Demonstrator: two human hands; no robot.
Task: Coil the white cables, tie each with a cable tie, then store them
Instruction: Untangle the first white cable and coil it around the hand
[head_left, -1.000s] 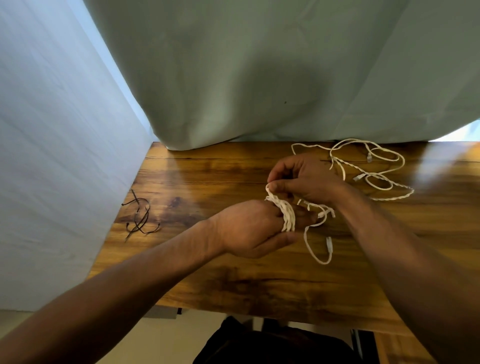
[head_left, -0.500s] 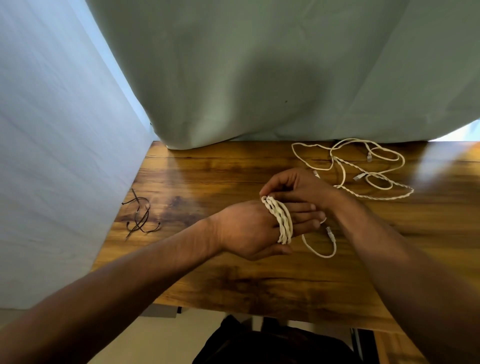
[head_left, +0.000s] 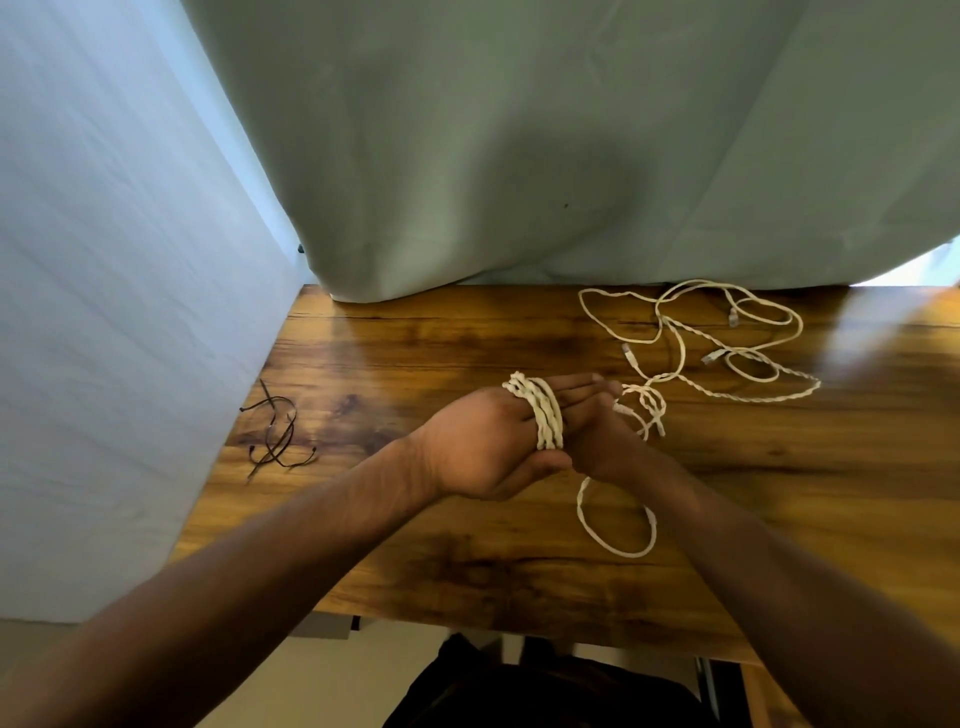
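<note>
My left grip (head_left: 488, 447) was spread flat above the middle of the glossy brown wooden worktop (head_left: 415, 353), fingers straight and pointing right. The white twisted cable (head_left: 543, 415) was wound in several turns round those fingers. My right grip (head_left: 605, 441) sat just beyond it, touching the left fingertips. A small bunch of the same cable showed at its far side. Its own fingertips were hidden behind the left fingers, so I could not tell whether it was pinching the cable or only resting against it. More slack from that cable passed under the right wrist and lay as an open loop on the worktop, nearer the front edge.

The loose white cables (head_left: 727, 358), pale connectors showing among them, lay tangled toward the worktop's back right corner, apart from both grips. The thin black cable ties (head_left: 278, 434) lay in a small heap by the left edge, well away from the coil.

A grey-green cloth (head_left: 519, 156) hung down to the back edge of the worktop, and a pale blue sheet (head_left: 104, 260) ran along its left side.
</note>
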